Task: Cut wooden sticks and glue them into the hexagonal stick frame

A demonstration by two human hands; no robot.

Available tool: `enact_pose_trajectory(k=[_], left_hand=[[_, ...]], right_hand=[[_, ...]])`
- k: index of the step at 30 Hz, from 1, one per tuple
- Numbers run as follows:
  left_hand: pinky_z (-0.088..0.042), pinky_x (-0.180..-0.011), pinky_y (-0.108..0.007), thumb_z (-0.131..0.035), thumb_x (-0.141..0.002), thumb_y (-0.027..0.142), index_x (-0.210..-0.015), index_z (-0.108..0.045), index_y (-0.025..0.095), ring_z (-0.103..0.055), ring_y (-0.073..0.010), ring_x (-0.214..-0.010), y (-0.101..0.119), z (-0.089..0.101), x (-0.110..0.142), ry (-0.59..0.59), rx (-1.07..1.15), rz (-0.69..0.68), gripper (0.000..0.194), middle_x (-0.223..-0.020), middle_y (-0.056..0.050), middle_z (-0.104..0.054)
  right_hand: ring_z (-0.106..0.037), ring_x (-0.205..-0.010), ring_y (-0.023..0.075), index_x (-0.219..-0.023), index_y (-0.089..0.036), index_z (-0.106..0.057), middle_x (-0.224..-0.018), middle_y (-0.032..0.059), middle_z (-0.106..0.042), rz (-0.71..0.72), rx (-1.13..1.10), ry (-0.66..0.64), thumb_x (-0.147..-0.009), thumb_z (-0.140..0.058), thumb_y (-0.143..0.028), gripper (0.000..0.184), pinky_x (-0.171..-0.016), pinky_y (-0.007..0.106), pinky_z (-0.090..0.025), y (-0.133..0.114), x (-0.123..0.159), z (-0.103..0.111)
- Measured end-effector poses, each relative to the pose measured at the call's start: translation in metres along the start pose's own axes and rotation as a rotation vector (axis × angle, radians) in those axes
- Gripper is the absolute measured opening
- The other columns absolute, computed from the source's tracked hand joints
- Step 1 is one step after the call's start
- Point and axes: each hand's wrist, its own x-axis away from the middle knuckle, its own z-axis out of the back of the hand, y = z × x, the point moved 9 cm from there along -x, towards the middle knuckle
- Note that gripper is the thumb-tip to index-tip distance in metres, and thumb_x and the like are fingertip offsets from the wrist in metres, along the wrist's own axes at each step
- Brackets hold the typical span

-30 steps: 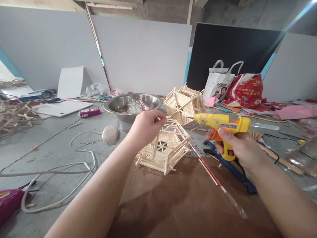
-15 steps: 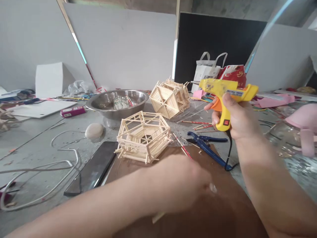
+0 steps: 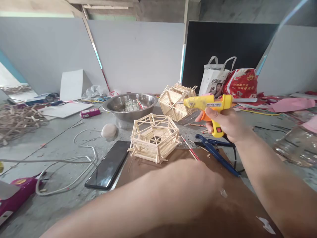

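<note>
My right hand [image 3: 229, 124] is wrapped round the handle of a yellow hot glue gun [image 3: 210, 103], fingers by its orange trigger. The nozzle points left, in front of a hexagonal stick frame [image 3: 173, 104]. Low over a brown board [image 3: 237, 211] is my left hand [image 3: 193, 185], blurred, with its back towards me. Its fingers are curled under, hiding whatever they hold. A pale scrap [image 3: 223, 192] shows just beyond its fingers. Behind my left hand, an open hexagonal frame of thin wooden sticks [image 3: 155, 138] stands at the board's far edge.
Blue-handled cutters [image 3: 219, 157] lie right of the board, a phone [image 3: 109, 165] left of it. A steel basin [image 3: 131, 114] stands behind. White cable [image 3: 94, 152] loops at left, near a purple tool [image 3: 18, 195]. A clear jar [image 3: 297, 147] is at right.
The view has turned left and tilted slightly up, bringing the purple tool into sight. My right hand has lowered the glue gun and moved it left. My left hand stays over the board.
</note>
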Motion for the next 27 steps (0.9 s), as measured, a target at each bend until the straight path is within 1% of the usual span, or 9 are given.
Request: enact_pose_trajectory(k=[1,3,5,8,10,13,17,21,27], left_hand=[[-0.037,-0.043,-0.023,-0.051,-0.07,0.018,-0.081,-0.062,0.028,-0.051,-0.0111,-0.043,-0.014,0.019,0.008,0.02,-0.025,0.063,0.018,-0.054,0.001,-0.061],[-0.034,-0.04,-0.021,-0.049,-0.071,0.018,-0.07,-0.062,0.025,-0.047,-0.0086,-0.038,-0.053,0.064,0.027,0.148,-0.075,0.262,0.014,-0.048,0.004,-0.057],[-0.036,-0.041,-0.021,-0.052,-0.071,0.023,-0.071,-0.061,0.023,-0.049,-0.0083,-0.04,-0.095,0.1,0.045,0.269,-0.011,0.436,0.009,-0.05,0.003,-0.058],[-0.04,-0.044,-0.023,-0.051,-0.074,0.028,-0.074,-0.06,0.019,-0.052,-0.0091,-0.043,-0.152,0.127,0.066,0.505,0.213,0.598,0.013,-0.05,0.0,-0.057],[-0.042,-0.045,-0.023,-0.052,-0.074,0.028,-0.072,-0.058,0.017,-0.053,-0.0089,-0.044,-0.178,0.124,0.07,0.58,0.367,0.619,0.013,-0.05,0.0,-0.056],[-0.044,-0.045,-0.023,-0.053,-0.074,0.028,-0.068,-0.055,0.016,-0.052,-0.008,-0.043,-0.199,0.112,0.069,0.629,0.493,0.612,0.015,-0.051,-0.001,-0.056],[-0.042,-0.043,-0.022,-0.052,-0.075,0.029,-0.063,-0.053,0.016,-0.051,-0.0068,-0.041,-0.207,0.106,0.07,0.656,0.573,0.602,0.018,-0.051,-0.001,-0.056],[-0.04,-0.041,-0.021,-0.053,-0.075,0.025,-0.06,-0.052,0.016,-0.048,-0.0055,-0.039,-0.211,0.095,0.066,0.623,0.686,0.599,0.018,-0.047,0.002,-0.051],[-0.037,-0.042,-0.02,-0.051,-0.078,0.021,-0.066,-0.053,0.015,-0.045,-0.0035,-0.039,-0.217,0.086,0.064,0.673,0.691,0.656,0.013,-0.046,0.004,-0.047]], right_hand=[[-0.045,-0.037,0.0065,-0.073,-0.018,-0.056,-0.068,0.0016,-0.06,-0.027,0.015,-0.044,-0.071,-0.055,-0.045,0.027,-0.034,0.022,-0.033,0.006,0.0,-0.006],[-0.044,-0.038,0.0068,-0.074,-0.019,-0.056,-0.068,0.001,-0.061,-0.095,0.029,-0.134,-0.069,-0.057,-0.046,0.027,-0.034,0.021,-0.033,0.02,0.002,-0.017],[-0.043,-0.038,0.007,-0.077,-0.021,-0.057,-0.067,0.0007,-0.061,-0.162,0.035,-0.207,-0.068,-0.057,-0.046,0.027,-0.034,0.021,-0.032,0.031,0.006,-0.026],[-0.043,-0.04,0.0074,-0.078,-0.022,-0.059,-0.07,0.0019,-0.062,-0.231,0.047,-0.322,-0.07,-0.053,-0.049,0.029,-0.036,0.021,-0.033,0.041,0.015,-0.04],[-0.044,-0.042,0.008,-0.075,-0.022,-0.06,-0.071,0.0024,-0.062,-0.244,0.068,-0.387,-0.071,-0.052,-0.049,0.029,-0.037,0.021,-0.033,0.041,0.017,-0.047],[-0.043,-0.043,0.0082,-0.071,-0.021,-0.059,-0.071,0.0026,-0.061,-0.212,0.115,-0.395,-0.073,-0.049,-0.049,0.03,-0.037,0.021,-0.031,0.034,0.012,-0.048],[-0.044,-0.043,0.009,-0.071,-0.021,-0.06,-0.072,0.0033,-0.061,-0.224,0.169,-0.458,-0.074,-0.045,-0.05,0.033,-0.037,0.021,-0.031,0.033,0.008,-0.053],[-0.042,-0.045,0.0108,-0.066,-0.02,-0.061,-0.059,0.0022,-0.055,-0.327,0.186,-0.558,-0.074,-0.044,-0.051,0.036,-0.039,0.023,-0.031,0.052,0.022,-0.063],[-0.042,-0.048,0.0114,-0.064,-0.02,-0.057,-0.064,0.0038,-0.057,-0.376,0.166,-0.457,-0.073,-0.043,-0.055,0.039,-0.041,0.023,-0.031,0.07,0.028,-0.06]])
